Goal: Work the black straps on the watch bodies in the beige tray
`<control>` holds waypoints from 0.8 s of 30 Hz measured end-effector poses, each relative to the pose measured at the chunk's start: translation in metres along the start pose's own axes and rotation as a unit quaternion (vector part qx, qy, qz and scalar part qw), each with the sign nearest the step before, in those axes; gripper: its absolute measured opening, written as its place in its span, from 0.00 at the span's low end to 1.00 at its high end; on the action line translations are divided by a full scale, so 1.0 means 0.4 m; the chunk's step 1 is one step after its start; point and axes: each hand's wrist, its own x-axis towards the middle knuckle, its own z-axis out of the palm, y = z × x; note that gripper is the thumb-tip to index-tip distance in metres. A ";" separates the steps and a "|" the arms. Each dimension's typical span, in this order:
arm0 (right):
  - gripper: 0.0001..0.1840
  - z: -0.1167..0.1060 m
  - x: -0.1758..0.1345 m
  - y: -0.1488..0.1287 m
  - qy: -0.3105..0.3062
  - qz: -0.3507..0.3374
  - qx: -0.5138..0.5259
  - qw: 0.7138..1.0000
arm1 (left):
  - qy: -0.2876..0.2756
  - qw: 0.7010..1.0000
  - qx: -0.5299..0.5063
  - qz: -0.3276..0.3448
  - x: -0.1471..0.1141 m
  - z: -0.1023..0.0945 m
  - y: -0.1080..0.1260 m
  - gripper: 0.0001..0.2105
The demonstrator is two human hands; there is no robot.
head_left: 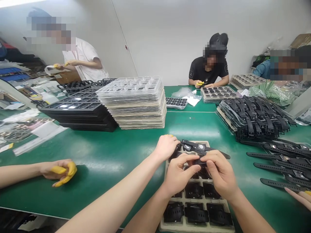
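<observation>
My left hand (181, 173) and my right hand (221, 173) both pinch a small black watch (200, 160) between thumb and fingers. It is mostly hidden by the fingers. Beneath them lies a pale moulded tray (183, 222) with black watches (195, 212) in its compartments, their straps curled. At the tray's far end, watches with straps laid out (194, 147) rest across the rim. A co-worker's hand (167, 147), its arm crossing from the lower left, touches the tray's far left corner beside my left hand.
A co-worker's hand with yellow finger covers (64, 173) rests at left; another hand (300, 196) is at right. Tall tray stacks (138, 106) and black trays (80, 113) stand behind. Piled watches (257, 116) and loose straps (286, 165) lie right. Co-workers sit across the green table (102, 152).
</observation>
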 end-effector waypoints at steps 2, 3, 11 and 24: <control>0.12 -0.001 0.008 -0.003 -0.024 -0.008 -0.012 1.000 | -0.004 1.000 0.017 0.000 0.001 0.000 0.001 0.11; 0.13 -0.001 0.010 -0.004 -0.038 -0.005 -0.013 0.999 | -0.006 1.000 0.023 0.000 0.001 0.000 0.002 0.11; 0.11 0.032 -0.021 0.001 0.053 0.147 0.186 0.970 | -0.006 0.996 -0.090 0.019 -0.005 0.013 -0.002 0.23; 0.16 0.007 -0.003 0.011 -0.005 0.069 0.058 0.996 | 0.047 0.997 -0.052 0.018 -0.007 0.017 -0.012 0.10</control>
